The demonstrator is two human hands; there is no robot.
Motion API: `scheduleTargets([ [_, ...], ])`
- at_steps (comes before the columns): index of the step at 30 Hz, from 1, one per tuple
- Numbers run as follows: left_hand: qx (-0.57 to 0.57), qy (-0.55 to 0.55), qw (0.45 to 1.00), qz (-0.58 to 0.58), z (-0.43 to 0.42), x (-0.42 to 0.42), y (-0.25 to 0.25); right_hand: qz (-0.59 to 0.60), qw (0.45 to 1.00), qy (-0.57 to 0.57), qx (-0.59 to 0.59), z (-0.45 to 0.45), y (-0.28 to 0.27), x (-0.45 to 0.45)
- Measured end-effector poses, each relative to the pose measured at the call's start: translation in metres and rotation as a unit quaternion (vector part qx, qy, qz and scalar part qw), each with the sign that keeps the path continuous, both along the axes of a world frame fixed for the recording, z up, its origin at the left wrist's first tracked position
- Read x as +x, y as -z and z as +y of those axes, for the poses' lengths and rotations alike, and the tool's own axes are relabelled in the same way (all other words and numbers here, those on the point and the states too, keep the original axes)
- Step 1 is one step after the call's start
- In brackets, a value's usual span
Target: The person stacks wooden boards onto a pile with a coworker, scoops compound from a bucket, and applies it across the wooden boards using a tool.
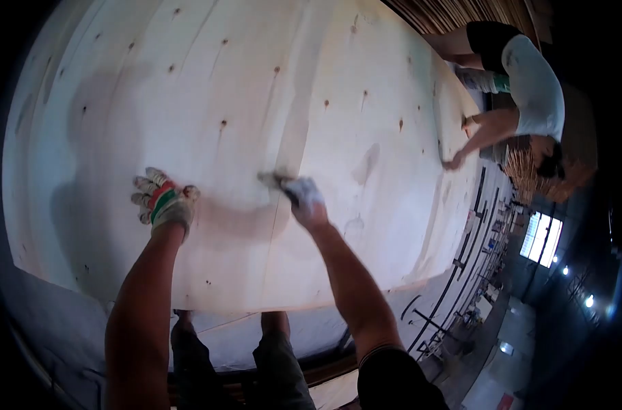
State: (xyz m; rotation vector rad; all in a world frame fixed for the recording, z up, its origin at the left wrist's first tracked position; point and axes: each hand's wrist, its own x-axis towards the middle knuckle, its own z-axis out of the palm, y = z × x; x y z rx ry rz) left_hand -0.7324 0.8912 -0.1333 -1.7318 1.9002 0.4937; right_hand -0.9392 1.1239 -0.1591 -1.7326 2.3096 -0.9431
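Observation:
A broad pale plywood sheet (242,157) with dark knots lies in front of me. My left hand (166,198), in a light work glove with red and green bands, rests on the sheet with its fingers spread. Farther right, my right hand (307,198), in a whitish glove, is closed around the dark handle of what looks like a putty knife (277,180). Motion smears the tool; its blade is at the sheet's surface, close to a long seam. Whether filler is on the blade, I cannot tell.
Another person (533,89) in a light shirt bends over the sheet's far right edge, one bare hand on it. Behind them stand stacked thin sheets (461,15). Metal rails (454,273) run along the floor at right, and a bright window (541,239) is beyond.

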Motion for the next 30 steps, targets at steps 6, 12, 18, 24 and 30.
scheduleTargets([
  [6,-0.020,0.275,0.951,0.140,-0.023,0.079,0.027,-0.036,0.977,0.140,0.154,0.146,-0.035,0.216],
  [12,-0.043,0.245,0.968,0.025,-0.051,0.254,0.005,-0.547,0.656,0.518,-0.051,0.153,-0.045,0.256],
  [18,-0.059,0.242,0.968,0.022,-0.056,0.283,0.049,0.018,0.906,0.372,0.201,0.147,-0.011,0.247],
  [24,-0.112,0.299,0.946,0.051,-0.059,0.288,0.058,-0.360,0.766,0.532,-0.010,0.208,-0.006,0.325],
  [30,-0.062,0.259,0.964,0.025,-0.049,0.276,0.040,-0.191,0.849,0.486,0.080,0.113,-0.004,0.246],
])
